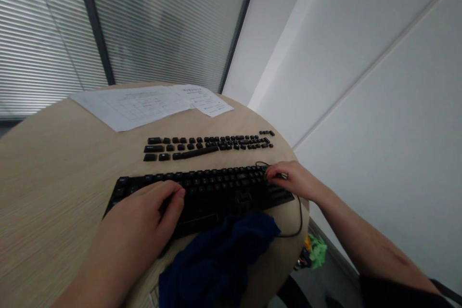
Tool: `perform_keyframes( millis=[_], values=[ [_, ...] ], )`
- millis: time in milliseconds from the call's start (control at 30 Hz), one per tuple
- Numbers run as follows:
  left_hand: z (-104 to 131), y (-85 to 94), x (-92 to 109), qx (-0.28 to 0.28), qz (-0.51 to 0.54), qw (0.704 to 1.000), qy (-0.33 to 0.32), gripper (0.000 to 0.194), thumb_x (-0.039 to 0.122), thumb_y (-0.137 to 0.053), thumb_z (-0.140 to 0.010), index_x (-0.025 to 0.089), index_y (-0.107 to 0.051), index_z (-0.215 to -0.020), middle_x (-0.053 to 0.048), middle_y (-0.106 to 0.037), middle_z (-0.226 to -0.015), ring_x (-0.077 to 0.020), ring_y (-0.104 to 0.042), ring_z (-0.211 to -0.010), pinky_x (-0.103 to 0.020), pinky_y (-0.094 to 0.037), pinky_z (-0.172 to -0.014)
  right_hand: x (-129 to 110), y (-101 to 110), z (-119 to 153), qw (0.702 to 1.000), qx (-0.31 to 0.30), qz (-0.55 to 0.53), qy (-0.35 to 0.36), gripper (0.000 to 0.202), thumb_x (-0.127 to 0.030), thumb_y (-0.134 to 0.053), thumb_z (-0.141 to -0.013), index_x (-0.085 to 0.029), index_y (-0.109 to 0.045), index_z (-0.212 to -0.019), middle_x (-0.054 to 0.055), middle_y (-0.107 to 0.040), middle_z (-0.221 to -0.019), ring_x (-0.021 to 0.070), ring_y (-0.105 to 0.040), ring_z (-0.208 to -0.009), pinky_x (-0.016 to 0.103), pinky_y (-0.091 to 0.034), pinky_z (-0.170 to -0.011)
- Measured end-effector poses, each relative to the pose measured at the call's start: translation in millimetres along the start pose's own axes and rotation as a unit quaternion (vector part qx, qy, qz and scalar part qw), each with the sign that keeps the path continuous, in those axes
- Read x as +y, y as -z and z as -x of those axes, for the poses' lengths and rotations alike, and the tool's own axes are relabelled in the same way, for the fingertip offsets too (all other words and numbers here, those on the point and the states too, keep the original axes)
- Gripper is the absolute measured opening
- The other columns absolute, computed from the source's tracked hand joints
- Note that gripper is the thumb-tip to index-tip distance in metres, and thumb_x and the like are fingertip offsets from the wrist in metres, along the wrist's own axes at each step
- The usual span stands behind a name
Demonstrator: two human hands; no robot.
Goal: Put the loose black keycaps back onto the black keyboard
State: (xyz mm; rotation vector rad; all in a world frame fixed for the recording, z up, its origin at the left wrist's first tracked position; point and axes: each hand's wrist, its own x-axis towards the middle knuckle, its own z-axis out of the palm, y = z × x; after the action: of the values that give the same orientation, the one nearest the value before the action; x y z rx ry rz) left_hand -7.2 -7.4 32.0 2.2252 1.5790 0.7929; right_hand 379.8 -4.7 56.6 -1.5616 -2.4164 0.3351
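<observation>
A black keyboard [224,185] is set at the centre of the frame, its long axis laid from left to right and tipped slightly upward at the right; its near edge is turned toward the bottom. Its far rows are filled with keys [204,181], while its near part looks bare. The step in hand is judged to be fingertip work on single keys; for the next move, a fine pinch and a steadied board would be called for. The left hand [144,221] is curled over the left part, thumb and forefinger brought together; the right hand [290,178] is bunched at the right end, though whether anything is gripped by either cannot be told. Loose keycaps [198,152] are laid in rows just above. A blue cloth [212,264] is crumpled below, and papers [140,103] are spread on the counter [46,168] at upper left
</observation>
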Motion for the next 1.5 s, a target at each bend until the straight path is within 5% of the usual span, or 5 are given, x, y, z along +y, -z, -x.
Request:
perform_keyframes(
  millis=[333,1067,1500],
  values=[
    [-1.0,-3.2,-0.5,0.0,-0.005,1.0,-0.016,0.042,0.05,-0.038,-0.095,0.025,-0.07,-0.086,-0.004,-0.076,-0.087,-0.0245,-0.069,-0.079,-0.035,-0.051,-0.073,11.9,-22.3,-0.6,0.999,0.027,-0.021,-0.028,0.013,-0.017,-0.067,-0.088,-0.023,-0.078,-0.094,0.001,-0.076,-0.106,0.0162,-0.073,-0.098,0.027,-0.056,-0.091],
    [-1.6,-4.7,-3.1,-0.008,0.001,1.0,-0.012,0.044,0.051,-0.035,-0.094,0.024,-0.069,-0.086,-0.005,-0.075,-0.088,-0.0253,-0.068,-0.08,-0.036,-0.049,-0.073,-2.9,-4.4,-10.0,0.995,-0.059,0.066,-0.044,0.016,-0.018,-0.065,-0.092,-0.022,-0.077,-0.101,0.002,-0.075,-0.101,0.016,-0.069,-0.093,0.028,-0.051,-0.087],
    [-1.2,-3.1,-2.1,-0.007,0.008,1.0,-0.02,0.043,0.051,-0.036,-0.093,0.024,-0.069,-0.084,-0.005,-0.074,-0.084,-0.0248,-0.068,-0.075,-0.036,-0.051,-0.072,-16.5,-10.0,-5.9,0.984,-0.015,0.159,-0.082,0.021,-0.019,-0.068,-0.089,-0.026,-0.078,-0.106,0.002,-0.076,-0.103,0.0188,-0.071,-0.096,0.029,-0.052,-0.085]
  ],
)
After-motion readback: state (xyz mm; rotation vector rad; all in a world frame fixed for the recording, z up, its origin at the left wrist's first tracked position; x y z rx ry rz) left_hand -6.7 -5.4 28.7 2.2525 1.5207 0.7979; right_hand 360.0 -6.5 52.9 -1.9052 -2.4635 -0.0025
